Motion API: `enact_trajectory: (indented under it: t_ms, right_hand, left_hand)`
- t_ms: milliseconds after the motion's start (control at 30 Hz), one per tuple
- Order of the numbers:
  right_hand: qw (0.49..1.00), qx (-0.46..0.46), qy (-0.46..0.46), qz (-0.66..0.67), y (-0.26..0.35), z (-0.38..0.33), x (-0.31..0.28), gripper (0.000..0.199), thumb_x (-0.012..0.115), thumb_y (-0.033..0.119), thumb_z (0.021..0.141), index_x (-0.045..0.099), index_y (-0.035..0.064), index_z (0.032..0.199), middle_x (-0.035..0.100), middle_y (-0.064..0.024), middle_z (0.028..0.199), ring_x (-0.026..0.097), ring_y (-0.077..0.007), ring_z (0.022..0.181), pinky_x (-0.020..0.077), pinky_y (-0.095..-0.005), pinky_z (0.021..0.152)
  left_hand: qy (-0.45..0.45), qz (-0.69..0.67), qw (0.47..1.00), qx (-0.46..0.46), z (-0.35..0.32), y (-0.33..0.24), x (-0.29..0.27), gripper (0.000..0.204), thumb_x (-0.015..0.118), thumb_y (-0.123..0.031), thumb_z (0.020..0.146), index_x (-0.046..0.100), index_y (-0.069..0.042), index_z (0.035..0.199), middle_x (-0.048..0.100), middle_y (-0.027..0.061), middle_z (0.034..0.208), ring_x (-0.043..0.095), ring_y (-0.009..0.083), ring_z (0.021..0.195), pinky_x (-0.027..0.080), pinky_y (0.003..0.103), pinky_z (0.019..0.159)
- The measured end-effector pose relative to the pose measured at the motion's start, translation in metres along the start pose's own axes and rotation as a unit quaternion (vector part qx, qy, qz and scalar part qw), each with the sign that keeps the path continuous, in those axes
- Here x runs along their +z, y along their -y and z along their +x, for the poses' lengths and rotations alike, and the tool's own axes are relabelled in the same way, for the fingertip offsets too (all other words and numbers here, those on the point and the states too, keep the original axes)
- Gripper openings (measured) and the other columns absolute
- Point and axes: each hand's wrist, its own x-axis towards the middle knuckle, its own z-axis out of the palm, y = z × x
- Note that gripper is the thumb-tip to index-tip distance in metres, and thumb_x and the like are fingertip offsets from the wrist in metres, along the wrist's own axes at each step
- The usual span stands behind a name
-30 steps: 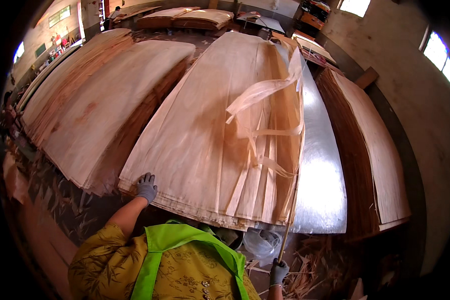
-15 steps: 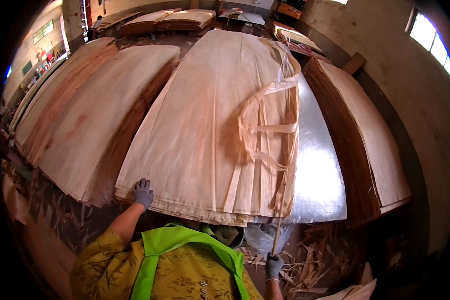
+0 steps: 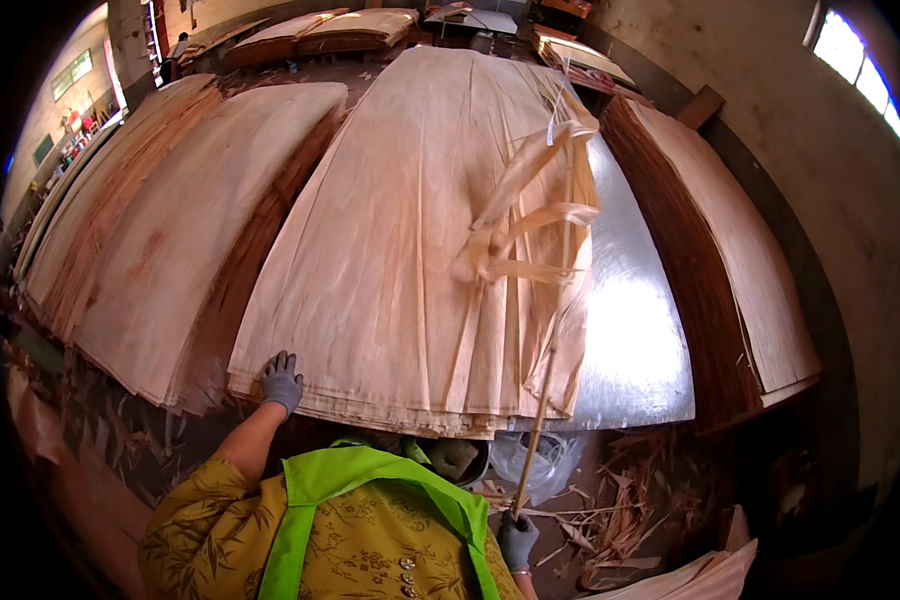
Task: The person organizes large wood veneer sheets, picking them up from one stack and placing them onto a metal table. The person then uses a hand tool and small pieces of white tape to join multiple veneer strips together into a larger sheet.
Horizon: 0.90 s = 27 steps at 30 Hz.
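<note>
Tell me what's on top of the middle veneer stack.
On the stack: curling veneer strips at right, the left hand near the front left corner, and a stick from the right hand crossing the front edge. Strips hide part of the surface; lower sheets show only edges.

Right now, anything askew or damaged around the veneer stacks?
Yes: loose veneer strips curl over the right side of the middle veneer stack, unlike its flatter left. Wood scraps lie scattered near the right hand.
</note>
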Motion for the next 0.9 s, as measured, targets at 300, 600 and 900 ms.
enact_trajectory:
  t_ms: [300,600,900]
  right_hand:
    - [0.96,-0.095,-0.176,-0.195,-0.002,-0.017,-0.056,0.032,0.062,0.009,0.082,0.043,0.0039,0.056,0.033,0.0037,0.05,0.028,-0.0069,0.049,0.0216,-0.0297,0.045]
    - [0.981,-0.038,-0.164,-0.097,-0.082,0.012,-0.045,0.034,0.061,0.015,0.083,0.042,0.007,0.056,0.037,0.0034,0.049,0.034,-0.0065,0.047,0.0278,-0.0274,0.043]
    - [0.942,-0.131,-0.25,-0.182,-0.049,0.035,-0.108,0.035,0.063,0.016,0.082,0.043,0.0004,0.059,0.032,-0.0009,0.052,0.028,-0.0098,0.052,0.0275,-0.0322,0.045]
  left_hand:
    - [-0.042,0.046,0.998,0.009,0.002,0.003,0.013,0.057,0.051,-0.032,0.085,0.036,-0.013,0.136,0.03,0.01,0.145,0.035,0.0337,0.126,0.033,0.047,0.1]
    - [-0.032,0.056,0.998,0.01,0.005,0.001,0.007,0.057,0.052,-0.031,0.084,0.037,-0.011,0.135,0.031,0.0105,0.144,0.035,0.033,0.126,0.032,0.047,0.101]
    - [-0.063,0.047,0.996,0.046,0.011,0.013,0.027,0.057,0.052,-0.028,0.084,0.038,-0.01,0.135,0.033,0.0118,0.143,0.035,0.0346,0.127,0.032,0.045,0.102]
